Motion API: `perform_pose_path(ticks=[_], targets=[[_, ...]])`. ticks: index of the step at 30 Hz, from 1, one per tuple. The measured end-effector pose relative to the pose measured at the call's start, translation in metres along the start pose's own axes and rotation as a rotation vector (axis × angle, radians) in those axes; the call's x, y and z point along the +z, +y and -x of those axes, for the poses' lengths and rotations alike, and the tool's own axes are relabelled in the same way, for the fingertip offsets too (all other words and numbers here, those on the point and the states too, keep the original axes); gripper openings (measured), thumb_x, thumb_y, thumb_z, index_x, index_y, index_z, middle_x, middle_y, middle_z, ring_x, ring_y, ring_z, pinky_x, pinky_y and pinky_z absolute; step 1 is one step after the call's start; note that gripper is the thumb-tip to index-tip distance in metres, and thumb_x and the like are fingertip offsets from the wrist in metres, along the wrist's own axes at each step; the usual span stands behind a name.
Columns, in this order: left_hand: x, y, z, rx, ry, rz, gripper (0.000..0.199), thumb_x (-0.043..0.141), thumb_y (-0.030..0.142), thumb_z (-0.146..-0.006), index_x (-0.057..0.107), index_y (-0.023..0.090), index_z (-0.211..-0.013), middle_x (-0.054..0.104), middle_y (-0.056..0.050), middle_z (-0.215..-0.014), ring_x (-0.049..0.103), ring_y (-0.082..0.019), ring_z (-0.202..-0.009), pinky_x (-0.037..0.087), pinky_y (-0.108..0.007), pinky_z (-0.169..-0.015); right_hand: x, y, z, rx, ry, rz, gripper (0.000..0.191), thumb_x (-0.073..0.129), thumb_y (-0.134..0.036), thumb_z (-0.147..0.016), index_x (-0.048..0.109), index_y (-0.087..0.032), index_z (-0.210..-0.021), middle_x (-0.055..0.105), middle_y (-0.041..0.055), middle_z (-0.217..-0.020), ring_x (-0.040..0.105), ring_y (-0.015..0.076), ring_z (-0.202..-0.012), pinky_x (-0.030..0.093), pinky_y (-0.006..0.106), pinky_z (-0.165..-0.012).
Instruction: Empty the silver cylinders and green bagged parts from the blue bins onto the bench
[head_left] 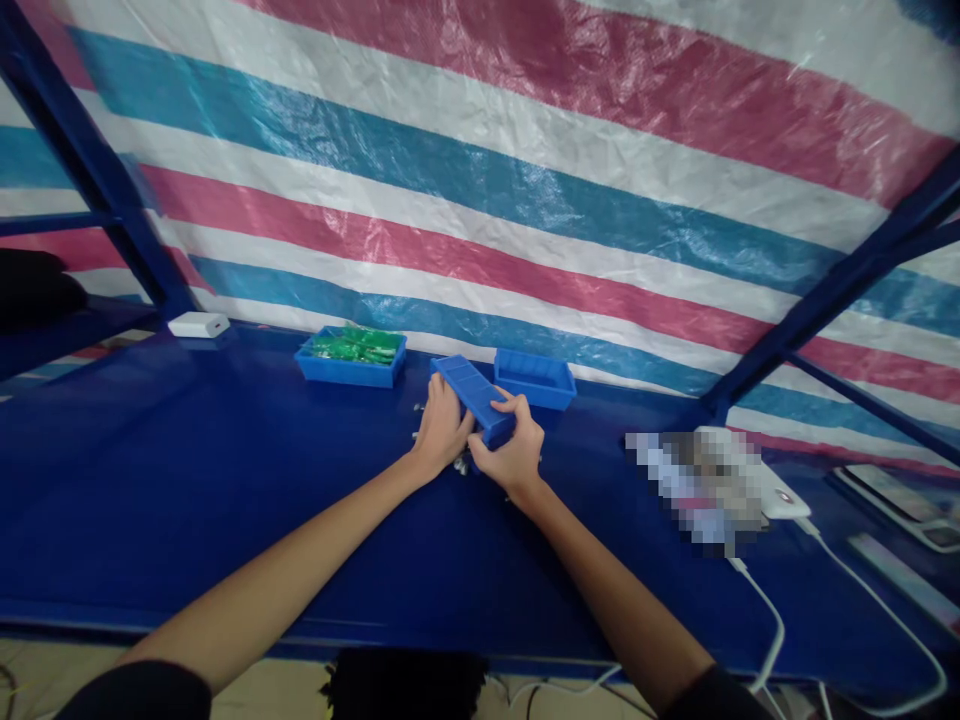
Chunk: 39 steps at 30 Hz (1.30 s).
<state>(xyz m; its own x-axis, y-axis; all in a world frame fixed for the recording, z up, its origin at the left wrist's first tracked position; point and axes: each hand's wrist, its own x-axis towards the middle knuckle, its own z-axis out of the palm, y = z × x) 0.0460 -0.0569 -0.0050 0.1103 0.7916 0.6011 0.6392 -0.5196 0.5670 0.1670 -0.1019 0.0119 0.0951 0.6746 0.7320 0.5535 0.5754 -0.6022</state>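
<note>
A small blue plastic bin is tipped over just above or on the table, with a ribbed outer face turned up. My right hand grips its near right end, thumb below and fingers over the edge. Against its left side lies my left hand, fingers curled at the bin's edge and thumb near its lower side. Small metallic parts lie scattered on the table under and around my hands; their kind is too small to make out. The inside of the tipped bin is hidden.
Behind on the left stands a blue bin of green packets. Another blue bin sits back right. A white charger block is far left. At right are a white power bank with cables, a blurred item and a phone.
</note>
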Motion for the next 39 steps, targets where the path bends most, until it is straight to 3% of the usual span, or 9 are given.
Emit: perform_pose_path(ticks=[4, 11, 17, 22, 28, 32, 39], targets=[[-0.004, 0.007, 0.000, -0.015, 0.074, 0.092, 0.024, 0.042, 0.031, -0.089, 0.047, 0.018, -0.109, 0.044, -0.011, -0.106, 0.049, -0.023, -0.101, 0.045, -0.041, -0.089, -0.003, -0.001, -0.002, 0.028, -0.012, -0.018, 0.032, 0.056, -0.026, -0.060, 0.043, -0.025, -0.089, 0.064, 0.0082, -0.114, 0.067, 0.0220, -0.093, 0.054, 0.035, -0.075], [-0.009, 0.003, -0.004, -0.121, 0.294, 0.182, 0.017, 0.037, 0.020, -0.087, 0.047, 0.021, -0.073, 0.047, -0.003, -0.082, 0.051, -0.017, -0.081, 0.045, -0.031, -0.077, -0.001, 0.003, 0.000, 0.060, 0.000, -0.046, 0.033, 0.058, -0.025, -0.059, 0.044, -0.024, -0.089, 0.065, 0.0088, -0.112, 0.067, 0.0232, -0.090, 0.055, 0.036, -0.072], [-0.012, 0.006, -0.005, -0.163, 0.384, 0.242, 0.016, 0.037, 0.018, -0.085, 0.046, 0.021, -0.072, 0.047, -0.001, -0.077, 0.050, -0.016, -0.076, 0.042, -0.029, -0.072, -0.005, 0.001, -0.001, 0.009, 0.001, -0.059, 0.031, 0.058, -0.024, -0.060, 0.046, -0.024, -0.089, 0.065, 0.0103, -0.112, 0.067, 0.0235, -0.093, 0.055, 0.036, -0.074], [-0.012, 0.008, -0.002, -0.127, 0.324, 0.232, 0.019, 0.036, 0.021, -0.085, 0.052, 0.020, -0.074, 0.053, -0.003, -0.079, 0.052, -0.017, -0.076, 0.043, -0.030, -0.072, -0.005, 0.003, 0.001, -0.159, 0.038, -0.038, 0.031, 0.059, -0.024, -0.062, 0.048, -0.023, -0.091, 0.063, 0.0135, -0.117, 0.066, 0.0229, -0.099, 0.055, 0.033, -0.076], [-0.007, 0.002, 0.000, -0.132, 0.117, 0.030, 0.014, 0.052, 0.027, -0.078, 0.059, 0.017, -0.072, 0.062, -0.007, -0.083, 0.056, -0.022, -0.084, 0.045, -0.034, -0.076, -0.007, 0.008, 0.002, -0.345, 0.011, 0.024, 0.030, 0.062, -0.025, -0.064, 0.050, -0.022, -0.091, 0.063, 0.0145, -0.120, 0.067, 0.0219, -0.097, 0.055, 0.029, -0.071], [-0.008, 0.007, 0.000, -0.063, 0.017, -0.064, 0.018, 0.050, 0.026, -0.081, 0.064, 0.018, -0.075, 0.064, -0.008, -0.091, 0.056, -0.024, -0.090, 0.045, -0.035, -0.079, -0.008, 0.005, -0.002, -0.258, 0.061, -0.015, 0.031, 0.061, -0.023, -0.063, 0.049, -0.022, -0.091, 0.063, 0.0150, -0.118, 0.066, 0.0228, -0.099, 0.055, 0.031, -0.073], [-0.012, 0.012, -0.002, -0.055, 0.115, 0.134, 0.026, 0.042, 0.023, -0.085, 0.064, 0.017, -0.073, 0.059, -0.003, -0.084, 0.057, -0.014, -0.076, 0.043, -0.027, -0.070, -0.011, 0.003, -0.012, -0.084, 0.167, -0.152, 0.030, 0.059, -0.021, -0.061, 0.046, -0.022, -0.089, 0.063, 0.0122, -0.115, 0.065, 0.0221, -0.096, 0.053, 0.032, -0.072]])
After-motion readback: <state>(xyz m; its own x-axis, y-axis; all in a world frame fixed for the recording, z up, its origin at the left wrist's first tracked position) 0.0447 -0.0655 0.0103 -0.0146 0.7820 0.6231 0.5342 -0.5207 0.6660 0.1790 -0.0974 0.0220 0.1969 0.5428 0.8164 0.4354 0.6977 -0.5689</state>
